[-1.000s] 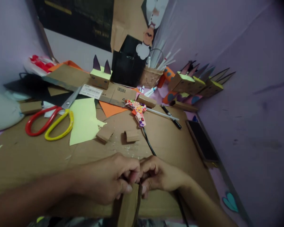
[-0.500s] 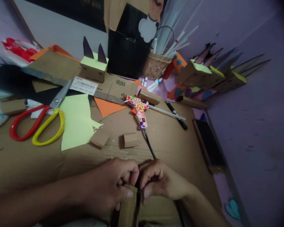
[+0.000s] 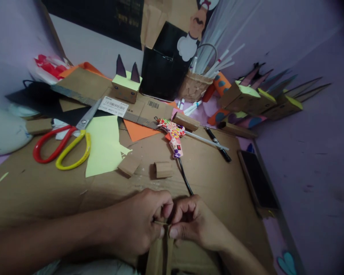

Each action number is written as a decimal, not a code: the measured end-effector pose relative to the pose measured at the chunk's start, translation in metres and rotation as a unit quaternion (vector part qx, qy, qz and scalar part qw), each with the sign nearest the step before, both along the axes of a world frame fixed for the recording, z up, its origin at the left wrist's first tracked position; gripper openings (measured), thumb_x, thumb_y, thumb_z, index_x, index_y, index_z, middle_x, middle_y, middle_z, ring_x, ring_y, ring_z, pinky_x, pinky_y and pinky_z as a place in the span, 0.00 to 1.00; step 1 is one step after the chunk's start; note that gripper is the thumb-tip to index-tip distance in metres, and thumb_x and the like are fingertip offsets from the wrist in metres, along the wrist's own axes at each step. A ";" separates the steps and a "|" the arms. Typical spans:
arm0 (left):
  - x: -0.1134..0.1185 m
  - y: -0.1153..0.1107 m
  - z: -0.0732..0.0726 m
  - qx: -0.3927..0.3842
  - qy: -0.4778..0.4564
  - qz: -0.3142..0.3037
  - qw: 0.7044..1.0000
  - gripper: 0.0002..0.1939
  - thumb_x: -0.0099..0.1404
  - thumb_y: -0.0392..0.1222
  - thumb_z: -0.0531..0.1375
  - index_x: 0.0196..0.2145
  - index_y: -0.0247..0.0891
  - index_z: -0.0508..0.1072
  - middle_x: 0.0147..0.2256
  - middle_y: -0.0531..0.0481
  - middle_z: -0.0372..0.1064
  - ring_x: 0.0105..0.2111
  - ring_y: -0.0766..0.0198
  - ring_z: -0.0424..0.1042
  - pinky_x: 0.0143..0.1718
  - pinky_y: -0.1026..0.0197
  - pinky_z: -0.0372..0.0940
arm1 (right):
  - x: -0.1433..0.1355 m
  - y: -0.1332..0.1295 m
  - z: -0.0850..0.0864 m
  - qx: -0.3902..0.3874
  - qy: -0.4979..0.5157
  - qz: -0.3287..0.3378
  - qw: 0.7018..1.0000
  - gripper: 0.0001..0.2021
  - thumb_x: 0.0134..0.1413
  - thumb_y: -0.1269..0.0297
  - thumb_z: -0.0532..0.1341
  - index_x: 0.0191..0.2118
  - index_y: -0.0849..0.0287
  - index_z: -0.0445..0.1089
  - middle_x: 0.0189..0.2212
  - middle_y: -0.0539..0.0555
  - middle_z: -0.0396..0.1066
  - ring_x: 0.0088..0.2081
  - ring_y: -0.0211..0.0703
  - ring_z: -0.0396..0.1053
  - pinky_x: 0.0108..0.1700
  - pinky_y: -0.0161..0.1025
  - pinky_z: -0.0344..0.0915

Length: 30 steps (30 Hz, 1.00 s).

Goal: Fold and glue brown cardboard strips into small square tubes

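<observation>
At the bottom centre, a folded brown cardboard strip (image 3: pixel 155 258) stands lengthwise toward me, its lower end cut off by the frame. My left hand (image 3: pixel 146 221) is closed, thumb and fingers pinching the strip's far left edge. From the other side my right hand (image 3: pixel 196 223) pinches the right edge, with its thumb close to the left one. A dark gap runs between the two cardboard sides. Just beyond the hands lie a small folded cardboard tube (image 3: pixel 163 169) and a flat cardboard piece (image 3: pixel 129 165). Farther off rests a flower-patterned glue gun (image 3: pixel 174 137) with a glue stick in its back.
Red-and-yellow scissors (image 3: pixel 71 143) lie left on light-green paper (image 3: pixel 103 147). A black marker (image 3: pixel 218 144) and a phone (image 3: pixel 258 181) are at right. Behind stand an eared cardboard box (image 3: pixel 126 91) and a basket (image 3: pixel 195 87) of sticks. The glue gun's cord (image 3: pixel 185 177) runs toward my right hand.
The view has shifted, so the table things appear farther right. My thumbs have come closer together at the strip's far end, and its right side shows more clearly.
</observation>
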<state>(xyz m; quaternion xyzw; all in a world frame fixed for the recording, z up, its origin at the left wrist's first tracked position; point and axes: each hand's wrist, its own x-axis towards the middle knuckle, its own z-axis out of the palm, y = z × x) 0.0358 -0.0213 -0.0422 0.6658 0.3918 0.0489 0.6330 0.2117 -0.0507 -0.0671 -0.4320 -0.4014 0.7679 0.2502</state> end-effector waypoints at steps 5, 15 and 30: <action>0.000 0.004 0.008 0.034 0.015 -0.014 0.999 0.08 0.50 0.30 0.53 0.27 0.41 0.61 0.19 0.60 0.58 0.20 0.70 0.56 0.18 0.68 0.47 | 0.000 -0.001 -0.002 -0.028 -0.035 -0.005 0.999 0.17 0.33 0.60 0.70 0.16 0.63 0.63 0.19 0.47 0.65 0.17 0.28 0.61 0.18 0.27 0.56; -0.001 0.009 0.019 0.040 -0.001 -0.060 0.997 0.08 0.53 0.31 0.52 0.29 0.42 0.58 0.22 0.60 0.56 0.21 0.70 0.55 0.18 0.68 0.48 | -0.003 -0.014 0.002 0.031 -0.126 -0.082 0.988 0.14 0.34 0.64 0.69 0.18 0.62 0.62 0.19 0.49 0.65 0.22 0.33 0.59 0.23 0.32 0.54; 0.006 0.009 0.025 0.021 -0.013 0.144 0.989 0.12 0.52 0.37 0.56 0.23 0.41 0.52 0.18 0.62 0.51 0.17 0.73 0.50 0.17 0.70 0.49 | -0.008 -0.001 0.024 0.119 -0.131 -0.187 0.966 0.17 0.35 0.62 0.70 0.35 0.60 0.69 0.25 0.50 0.68 0.22 0.33 0.60 0.24 0.31 0.59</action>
